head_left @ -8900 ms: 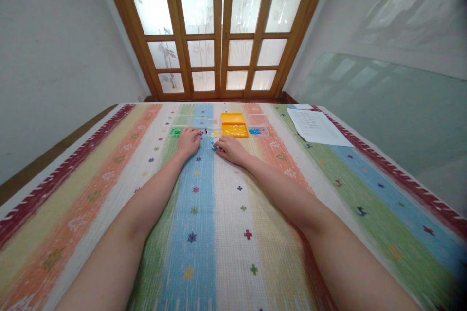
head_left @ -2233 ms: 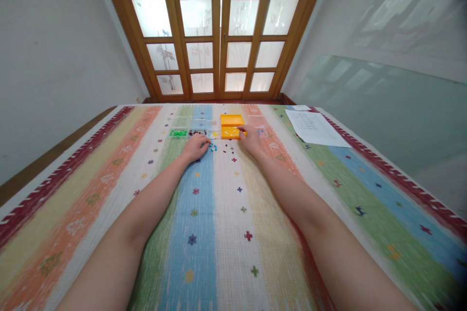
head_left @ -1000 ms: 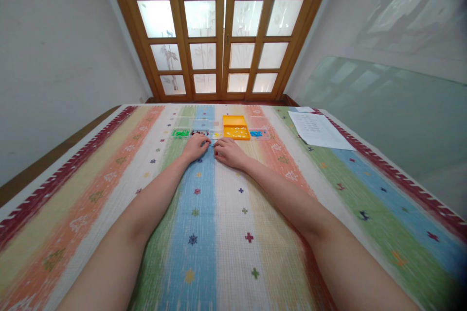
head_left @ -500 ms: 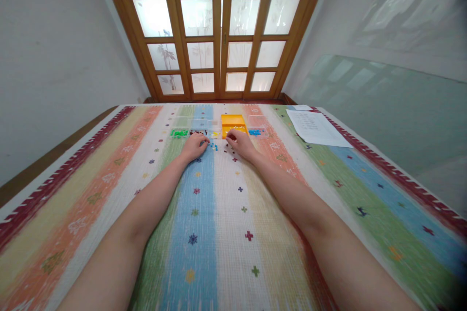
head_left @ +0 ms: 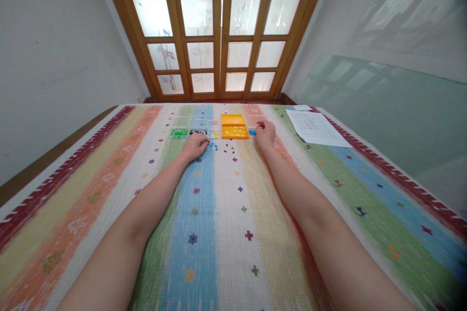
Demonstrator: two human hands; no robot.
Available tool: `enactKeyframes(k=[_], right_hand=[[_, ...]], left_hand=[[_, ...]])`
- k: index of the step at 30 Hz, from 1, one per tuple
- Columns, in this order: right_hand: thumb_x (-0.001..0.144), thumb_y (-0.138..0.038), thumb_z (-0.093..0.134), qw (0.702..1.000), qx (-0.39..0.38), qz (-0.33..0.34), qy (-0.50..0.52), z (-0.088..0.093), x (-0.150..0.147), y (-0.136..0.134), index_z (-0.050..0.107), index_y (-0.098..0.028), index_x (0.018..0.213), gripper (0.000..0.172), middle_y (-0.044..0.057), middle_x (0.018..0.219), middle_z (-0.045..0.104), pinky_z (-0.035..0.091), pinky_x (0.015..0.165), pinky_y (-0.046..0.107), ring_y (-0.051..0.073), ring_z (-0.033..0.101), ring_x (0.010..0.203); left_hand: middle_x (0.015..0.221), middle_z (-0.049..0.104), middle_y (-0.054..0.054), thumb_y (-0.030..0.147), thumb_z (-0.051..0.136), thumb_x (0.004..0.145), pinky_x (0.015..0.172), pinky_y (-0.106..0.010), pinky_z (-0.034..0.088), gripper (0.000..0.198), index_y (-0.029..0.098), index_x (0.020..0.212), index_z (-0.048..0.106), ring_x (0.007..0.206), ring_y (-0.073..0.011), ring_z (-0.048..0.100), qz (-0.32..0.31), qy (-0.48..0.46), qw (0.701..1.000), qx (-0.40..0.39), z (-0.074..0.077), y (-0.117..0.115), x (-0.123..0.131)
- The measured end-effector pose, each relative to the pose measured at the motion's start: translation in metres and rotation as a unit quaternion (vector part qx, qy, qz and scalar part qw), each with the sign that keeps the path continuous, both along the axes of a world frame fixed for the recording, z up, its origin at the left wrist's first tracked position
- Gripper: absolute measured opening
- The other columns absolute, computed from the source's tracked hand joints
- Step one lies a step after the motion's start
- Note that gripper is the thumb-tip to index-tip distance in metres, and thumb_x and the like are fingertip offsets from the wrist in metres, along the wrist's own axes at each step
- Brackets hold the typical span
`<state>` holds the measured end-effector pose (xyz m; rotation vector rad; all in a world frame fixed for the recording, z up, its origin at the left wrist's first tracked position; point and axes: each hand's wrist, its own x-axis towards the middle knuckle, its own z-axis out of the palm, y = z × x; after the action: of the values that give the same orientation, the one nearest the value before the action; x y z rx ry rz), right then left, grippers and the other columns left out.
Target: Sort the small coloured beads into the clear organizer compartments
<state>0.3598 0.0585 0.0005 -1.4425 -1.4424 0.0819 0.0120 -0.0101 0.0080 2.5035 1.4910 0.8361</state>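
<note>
My left hand point(head_left: 195, 146) lies on the striped cloth with its fingers curled together, fingertips beside a few small blue pieces point(head_left: 213, 146). My right hand point(head_left: 265, 132) is further back and to the right, fingers pinched over the clear compartment with blue pieces point(head_left: 252, 132); what the fingers hold is too small to make out. An orange box point(head_left: 233, 129) with pale pieces sits between my hands. Left of it stand clear compartments of green pieces point(head_left: 178, 132) and dark pieces point(head_left: 198, 132). Small dark loose pieces point(head_left: 229, 148) lie scattered on the cloth.
A printed paper sheet point(head_left: 314, 128) lies at the back right of the striped cloth point(head_left: 226, 214). Wooden glazed doors point(head_left: 219, 34) stand behind the surface. A glass pane point(head_left: 383, 107) leans along the right wall.
My right hand has moved from the loose pieces in front of the orange box to the right and back, over the blue compartment. My left hand has stayed put.
</note>
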Motion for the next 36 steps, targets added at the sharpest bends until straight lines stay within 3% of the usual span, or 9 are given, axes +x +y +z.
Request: enactKeyframes(k=[3, 7, 12, 15, 19, 23, 32, 36], right_hand=[[0.088, -0.020, 0.048, 1.000, 0.003, 0.005, -0.010, 0.001, -0.006, -0.003, 0.070, -0.019, 0.104, 0.027, 0.016, 0.113, 0.067, 0.045, 0.105, 0.052, 0.031, 0.057, 0.111], [0.093, -0.022, 0.050, 0.990, -0.017, 0.128, -0.065, 0.007, -0.033, -0.015, 0.072, -0.020, 0.101, 0.024, 0.013, 0.108, 0.070, 0.047, 0.101, 0.049, 0.030, 0.061, 0.106], [0.098, -0.025, 0.058, 0.930, -0.003, 0.296, -0.220, 0.009, -0.081, -0.046, 0.077, -0.023, 0.105, 0.020, 0.011, 0.113, 0.071, 0.047, 0.104, 0.047, 0.028, 0.060, 0.112], [0.096, -0.030, 0.068, 0.890, 0.012, 0.352, -0.290, 0.008, -0.100, -0.062, 0.075, -0.026, 0.120, 0.025, 0.011, 0.133, 0.066, 0.041, 0.114, 0.052, 0.030, 0.053, 0.132], [0.093, -0.032, 0.074, 0.867, 0.013, 0.378, -0.324, 0.006, -0.108, -0.071, 0.077, -0.029, 0.118, 0.025, 0.009, 0.148, 0.058, 0.034, 0.121, 0.058, 0.033, 0.040, 0.148], [0.094, -0.029, 0.072, 0.862, 0.020, 0.393, -0.321, 0.006, -0.108, -0.072, 0.079, -0.028, 0.105, 0.012, 0.008, 0.144, 0.062, 0.037, 0.120, 0.057, 0.032, 0.041, 0.148], [0.096, -0.019, 0.067, 0.852, 0.058, 0.421, -0.308, 0.012, -0.108, -0.072, 0.076, -0.023, 0.097, 0.010, 0.010, 0.122, 0.071, 0.044, 0.109, 0.045, 0.027, 0.056, 0.126], [0.097, -0.020, 0.065, 0.868, 0.048, 0.403, -0.287, 0.010, -0.104, -0.066, 0.074, -0.022, 0.099, 0.010, 0.009, 0.109, 0.073, 0.046, 0.100, 0.040, 0.025, 0.061, 0.110]], left_hand=[[0.101, 0.074, -0.008, 0.026, 0.054, 0.096, 0.101, -0.043, 0.049, 0.025, 0.022, 0.100, 0.078, 0.106, -0.0268, 0.063, 0.001, 0.005, 1.000, 0.004, -0.001, 0.001, 0.000], [0.101, 0.074, -0.006, 0.026, 0.054, 0.096, 0.101, -0.043, 0.049, 0.025, 0.024, 0.099, 0.078, 0.105, -0.0263, 0.064, 0.018, 0.013, 1.000, -0.002, -0.001, 0.001, 0.000], [0.101, 0.075, -0.006, 0.026, 0.055, 0.095, 0.100, -0.043, 0.050, 0.023, 0.026, 0.097, 0.078, 0.104, -0.0264, 0.064, 0.038, 0.006, 0.999, 0.010, -0.003, 0.004, -0.001], [0.100, 0.075, -0.008, 0.027, 0.054, 0.096, 0.100, -0.044, 0.049, 0.024, 0.024, 0.097, 0.078, 0.103, -0.0276, 0.064, 0.029, 0.006, 0.999, 0.016, -0.005, 0.005, -0.001], [0.100, 0.074, -0.009, 0.027, 0.054, 0.097, 0.100, -0.045, 0.049, 0.025, 0.022, 0.098, 0.078, 0.103, -0.0280, 0.064, 0.025, 0.002, 1.000, 0.019, -0.005, 0.005, -0.001], [0.100, 0.074, -0.007, 0.028, 0.056, 0.096, 0.101, -0.043, 0.049, 0.023, 0.024, 0.097, 0.078, 0.103, -0.0266, 0.064, 0.035, 0.004, 0.999, 0.007, -0.005, 0.004, 0.000], [0.099, 0.074, -0.007, 0.028, 0.053, 0.097, 0.099, -0.042, 0.049, 0.026, 0.023, 0.098, 0.078, 0.101, -0.0256, 0.063, 0.024, 0.017, 0.999, 0.021, -0.007, 0.006, -0.001], [0.101, 0.074, -0.007, 0.027, 0.054, 0.097, 0.100, -0.041, 0.049, 0.025, 0.022, 0.100, 0.078, 0.102, -0.0252, 0.063, 0.020, 0.021, 0.999, 0.015, -0.006, 0.005, -0.001]])
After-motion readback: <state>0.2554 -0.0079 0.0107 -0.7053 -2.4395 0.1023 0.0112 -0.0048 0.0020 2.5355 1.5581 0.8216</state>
